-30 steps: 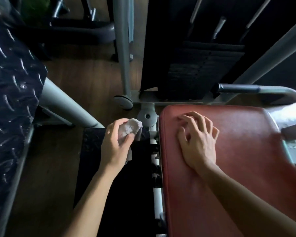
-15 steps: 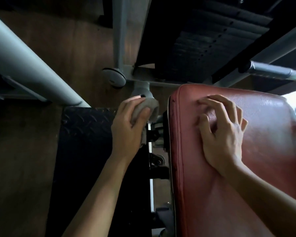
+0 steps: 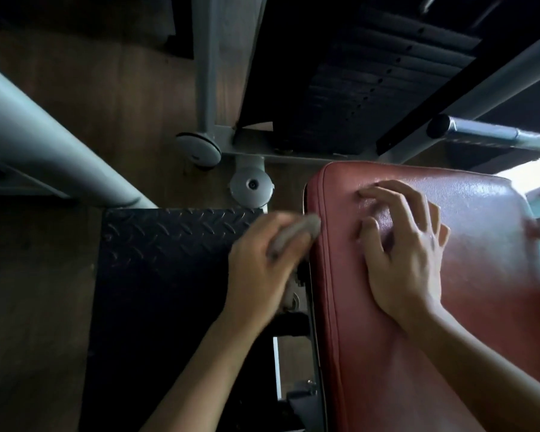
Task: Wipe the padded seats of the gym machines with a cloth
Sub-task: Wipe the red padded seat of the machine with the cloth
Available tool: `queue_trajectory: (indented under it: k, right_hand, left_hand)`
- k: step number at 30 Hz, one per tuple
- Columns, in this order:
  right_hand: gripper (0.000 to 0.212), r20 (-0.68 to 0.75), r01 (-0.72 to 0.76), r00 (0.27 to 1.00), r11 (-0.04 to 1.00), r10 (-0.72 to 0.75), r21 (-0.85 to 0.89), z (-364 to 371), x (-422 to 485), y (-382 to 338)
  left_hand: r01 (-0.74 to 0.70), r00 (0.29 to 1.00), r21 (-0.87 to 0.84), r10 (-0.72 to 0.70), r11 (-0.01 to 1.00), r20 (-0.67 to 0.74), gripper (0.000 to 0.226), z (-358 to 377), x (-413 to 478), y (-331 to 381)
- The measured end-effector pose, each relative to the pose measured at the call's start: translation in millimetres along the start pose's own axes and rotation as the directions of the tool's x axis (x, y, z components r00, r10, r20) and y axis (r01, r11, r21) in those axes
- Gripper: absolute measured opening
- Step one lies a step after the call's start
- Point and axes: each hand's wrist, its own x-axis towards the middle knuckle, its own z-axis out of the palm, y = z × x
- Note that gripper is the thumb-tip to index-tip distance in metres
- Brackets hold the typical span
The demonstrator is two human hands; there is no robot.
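A red padded seat (image 3: pixel 468 322) fills the right half of the head view. My right hand (image 3: pixel 402 254) rests on its upper part, fingertips pressing into the padding with the fingers spread and bent. My left hand (image 3: pixel 259 266) grips a bunched white cloth (image 3: pixel 296 232) and holds it against the seat's left side edge, near the top corner. The left hand and cloth are blurred by motion.
A black tread-plate step (image 3: pixel 169 244) lies left of the seat over a wooden floor (image 3: pixel 106 98). Grey frame tubes (image 3: pixel 50 151) cross at the left and top. A black weight stack (image 3: pixel 356 79) stands behind the seat, with a grey handle bar (image 3: pixel 493 135) at the upper right.
My left hand has carried the cloth rightward and down, from beside the frame to the seat's left edge. The camera has tilted further down. My right hand stays on the seat.
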Motion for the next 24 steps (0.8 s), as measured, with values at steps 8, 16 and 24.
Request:
queue_trajectory:
  k: [8,16,24]
  right_hand:
    - [0.036,-0.002,0.001,1.0,1.0,-0.001,0.001,1,1,-1]
    - [0.036,-0.019,0.016,1.0,0.999,-0.016,0.04,1,0,2]
    - [0.034,-0.044,0.058,0.998,0.994,-0.054,0.097,-2,-6,4]
  left_hand:
    - [-0.039,0.995,0.14,0.051,0.989,-0.082,0.015,1,34,5]
    - [-0.021,1.0,0.113,0.021,0.993,0.002,0.011,-4,-6,4]
    - [-0.039,0.998,0.219,0.05,0.975,-0.048,0.018,-3,-4,8]
